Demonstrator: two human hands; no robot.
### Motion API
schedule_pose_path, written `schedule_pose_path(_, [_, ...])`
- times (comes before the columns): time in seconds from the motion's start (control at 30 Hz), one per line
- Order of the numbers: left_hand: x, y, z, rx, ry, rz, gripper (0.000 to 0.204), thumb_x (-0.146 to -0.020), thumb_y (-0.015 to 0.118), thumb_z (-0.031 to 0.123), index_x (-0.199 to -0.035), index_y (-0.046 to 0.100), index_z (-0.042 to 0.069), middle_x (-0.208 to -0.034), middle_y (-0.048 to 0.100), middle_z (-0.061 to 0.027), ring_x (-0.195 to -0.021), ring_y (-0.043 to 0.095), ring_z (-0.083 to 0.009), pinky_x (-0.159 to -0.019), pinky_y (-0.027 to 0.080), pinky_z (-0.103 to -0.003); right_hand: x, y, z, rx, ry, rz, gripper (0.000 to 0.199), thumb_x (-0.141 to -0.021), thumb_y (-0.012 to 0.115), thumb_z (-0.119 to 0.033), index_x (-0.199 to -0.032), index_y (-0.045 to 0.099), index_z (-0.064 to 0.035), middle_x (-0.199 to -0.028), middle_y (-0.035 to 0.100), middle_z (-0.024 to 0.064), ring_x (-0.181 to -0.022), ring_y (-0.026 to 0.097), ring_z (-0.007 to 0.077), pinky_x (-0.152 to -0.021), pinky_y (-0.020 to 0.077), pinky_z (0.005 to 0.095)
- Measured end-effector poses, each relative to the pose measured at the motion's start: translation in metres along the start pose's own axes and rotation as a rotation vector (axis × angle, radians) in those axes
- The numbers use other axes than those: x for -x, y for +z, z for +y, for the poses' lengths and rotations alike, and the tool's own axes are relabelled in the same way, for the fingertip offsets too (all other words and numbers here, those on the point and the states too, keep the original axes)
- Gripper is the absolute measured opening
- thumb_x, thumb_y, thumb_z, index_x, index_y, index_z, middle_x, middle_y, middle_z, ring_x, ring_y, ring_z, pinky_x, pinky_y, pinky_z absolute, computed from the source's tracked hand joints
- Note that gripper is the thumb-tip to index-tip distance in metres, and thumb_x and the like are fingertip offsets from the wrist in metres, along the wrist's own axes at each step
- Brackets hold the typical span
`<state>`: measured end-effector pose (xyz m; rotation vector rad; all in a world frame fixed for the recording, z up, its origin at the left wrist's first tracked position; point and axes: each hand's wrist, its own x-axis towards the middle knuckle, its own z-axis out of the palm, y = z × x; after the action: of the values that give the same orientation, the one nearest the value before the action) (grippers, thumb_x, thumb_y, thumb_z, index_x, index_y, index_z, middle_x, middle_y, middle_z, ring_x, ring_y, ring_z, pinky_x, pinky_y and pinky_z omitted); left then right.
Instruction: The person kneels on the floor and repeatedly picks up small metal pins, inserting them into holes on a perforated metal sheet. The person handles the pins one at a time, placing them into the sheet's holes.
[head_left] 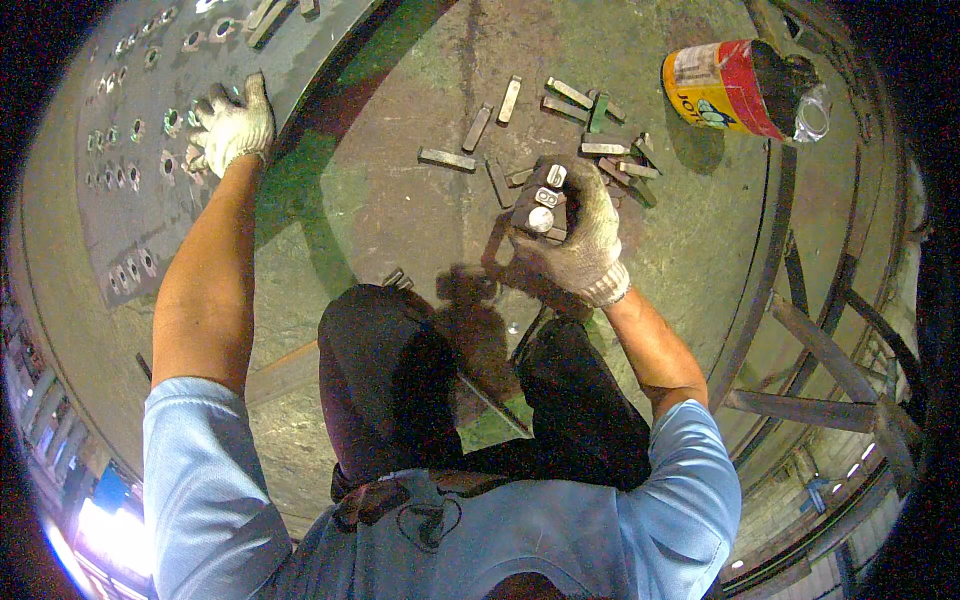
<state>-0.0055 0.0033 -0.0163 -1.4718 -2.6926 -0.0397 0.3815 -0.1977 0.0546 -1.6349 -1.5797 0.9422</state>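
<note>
Gloved hands far apart, one on the plate, one full of metal bits

So the right hand [575, 232] in a knit glove is closed around a small bunch of short metal bars [545, 200], held up just in front of the knees, ends poking out the top of the fist. The rest of the loose bars [600, 140] are scattered on the floor right beyond that hand, basically touching distance. The left hand [232, 125], also gloved, is way off to the other side, fingers spread flat on the edge of a big grey perforated steel plate [120, 200]. A red-and-yellow can [735, 88] lies on its side past the bars.
</note>
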Motion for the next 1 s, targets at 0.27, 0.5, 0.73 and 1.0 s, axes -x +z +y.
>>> schedule_pose_path(0.27, [-0.001,0.000,-0.002,0.003,0.003,-0.031,0.086,-0.091,0.041,0.076,-0.158,0.035,0.022,-0.167,0.025,-0.0123,-0.149,0.025,-0.0476,-0.117,0.018,-0.071,-0.009,-0.008,-0.048,-1.425,0.824,0.023,0.021,-0.093,0.065,-0.031,-0.102,0.063,-0.0123,-0.097,0.064,0.0067,-0.096,0.061,0.0270,-0.082,0.0500,0.0466])
schedule_pose_path(0.5, [-0.003,0.002,-0.003,-0.011,0.012,-0.028,0.084,-0.092,0.040,0.076,-0.157,0.035,0.023,-0.167,0.025,-0.0124,-0.149,0.025,-0.0491,-0.117,0.019,-0.070,-0.022,-0.004,-0.041,-1.743,0.669,-0.023,0.032,-0.100,0.055,-0.035,-0.076,0.046,-0.0163,-0.073,0.043,0.0009,-0.071,0.045,0.0197,-0.072,0.0406,0.0394])
schedule_pose_path(0.73, [-0.004,0.006,-0.001,-0.005,0.008,-0.007,0.085,-0.091,0.039,0.077,-0.157,0.036,0.024,-0.167,0.026,-0.0123,-0.149,0.026,-0.0480,-0.114,0.016,-0.075,-0.026,-0.004,-0.038,-1.868,0.971,0.260,0.030,-0.099,0.055,-0.031,-0.073,0.050,-0.0179,-0.073,0.053,0.0006,-0.077,0.054,0.0209,-0.075,0.0452,0.0402])
schedule_pose_path(1.0, [-0.007,0.012,-0.006,0.058,0.018,0.013,0.084,-0.090,0.041,0.077,-0.156,0.038,0.024,-0.167,0.026,-0.0122,-0.149,0.027,-0.0470,-0.114,0.016,-0.075,-0.024,-0.004,-0.033,-1.890,0.853,0.222,0.025,-0.099,0.056,-0.032,-0.080,0.057,-0.0148,-0.080,0.060,0.0028,-0.083,0.058,0.0238,-0.086,0.0481,0.0414])
